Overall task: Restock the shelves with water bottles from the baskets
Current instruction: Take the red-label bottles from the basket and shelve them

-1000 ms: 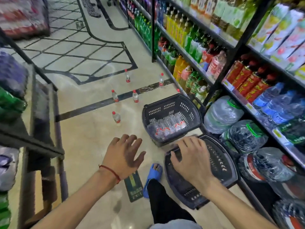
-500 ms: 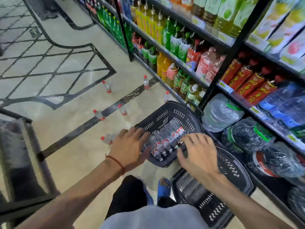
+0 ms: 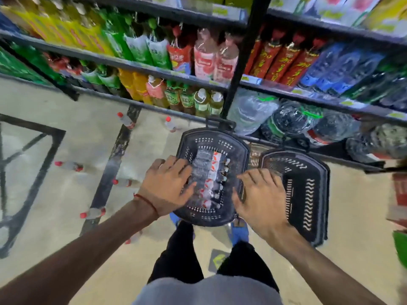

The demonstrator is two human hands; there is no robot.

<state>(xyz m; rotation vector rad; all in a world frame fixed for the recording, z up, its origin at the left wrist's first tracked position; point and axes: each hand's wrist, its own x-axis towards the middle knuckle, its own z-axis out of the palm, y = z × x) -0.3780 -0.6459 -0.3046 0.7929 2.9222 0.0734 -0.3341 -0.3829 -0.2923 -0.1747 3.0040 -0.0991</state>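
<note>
A dark plastic basket (image 3: 235, 150) stands on the floor in front of the drinks shelves (image 3: 154, 72). A row of small water bottles (image 3: 209, 172) with red and white labels lies inside it. My left hand (image 3: 169, 183) is over the basket's left rim, fingers spread and reaching onto the bottles. My right hand (image 3: 259, 194) hovers at the basket's right rim with fingers spread. Neither hand visibly holds a bottle. To the right stands a second dark basket (image 3: 308, 183) with no bottles visible inside.
Several small red-capped water bottles (image 3: 125, 121) stand or lie scattered on the tiled floor to the left. Large water jugs (image 3: 293, 119) fill the bottom shelf behind the baskets. My legs and blue sandals (image 3: 239, 233) are just below the baskets.
The view has swung right to face the shelves from above the baskets. Both hands have come over the bottle-filled basket, left onto the bottles, right to its right rim.
</note>
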